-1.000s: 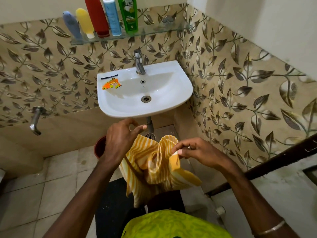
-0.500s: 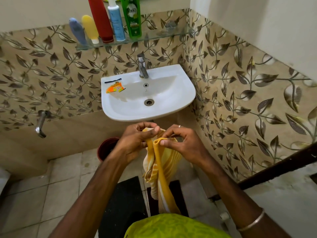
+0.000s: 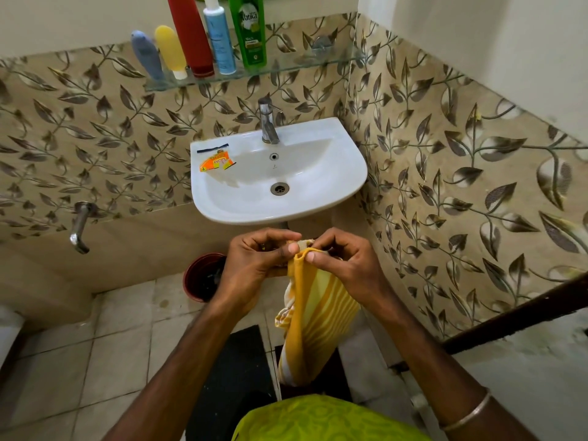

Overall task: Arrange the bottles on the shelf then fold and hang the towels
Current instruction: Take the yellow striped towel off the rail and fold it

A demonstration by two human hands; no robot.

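A yellow and white striped towel point(image 3: 315, 319) hangs doubled over in front of me, below the sink. My left hand point(image 3: 254, 265) and my right hand point(image 3: 343, 265) meet at its top edge, and both pinch the towel's upper corners together between thumb and fingers. Several bottles stand in a row on the glass shelf point(image 3: 286, 70) above the tap: a grey-blue tube point(image 3: 147, 55), a yellow tube point(image 3: 171, 50), a red bottle point(image 3: 190, 33), a white and blue bottle point(image 3: 219, 39) and a green bottle point(image 3: 249, 30).
The white sink point(image 3: 334, 183) juts out just beyond my hands, with an orange sachet point(image 3: 216, 162) on its rim. A dark red bucket point(image 3: 202, 276) stands on the tiled floor under it. A wall tap point(image 3: 79, 230) sticks out at the left. A dark wooden rail point(image 3: 525, 310) crosses at the right.
My hands have come together from apart, bringing the towel's corners to meet. The towel has gone from a loose bunch to a narrow doubled strip hanging straight down. My view tilted down slightly.
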